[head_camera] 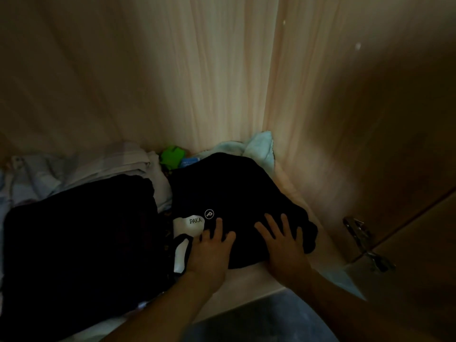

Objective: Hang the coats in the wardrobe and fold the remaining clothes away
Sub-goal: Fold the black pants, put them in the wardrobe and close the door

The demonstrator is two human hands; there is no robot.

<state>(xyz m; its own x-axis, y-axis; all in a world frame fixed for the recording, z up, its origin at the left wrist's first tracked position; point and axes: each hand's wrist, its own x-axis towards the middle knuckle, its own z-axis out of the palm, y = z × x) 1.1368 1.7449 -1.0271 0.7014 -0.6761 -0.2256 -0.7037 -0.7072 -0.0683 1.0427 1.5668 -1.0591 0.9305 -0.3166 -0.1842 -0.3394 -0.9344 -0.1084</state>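
Left hand (214, 250) and right hand (283, 245) are lying flat, fingers spread apart, on the near edge of a folded black garment (234, 193) at lower centre of the frame.

Left hand (212, 248) and right hand (283, 245) lie flat, fingers seemingly spread.

Two hands press flat on a folded black top (237, 193) lying on a wooden wardrobe shelf (249, 277). The left hand (209, 250) rests near a white PAKA label (190, 224). The right hand (283, 245) lies beside it, fingers spread. Another black pile (81, 243) sits just to the left. Pale clothes (256, 149) and something green (172, 155) lie behind.
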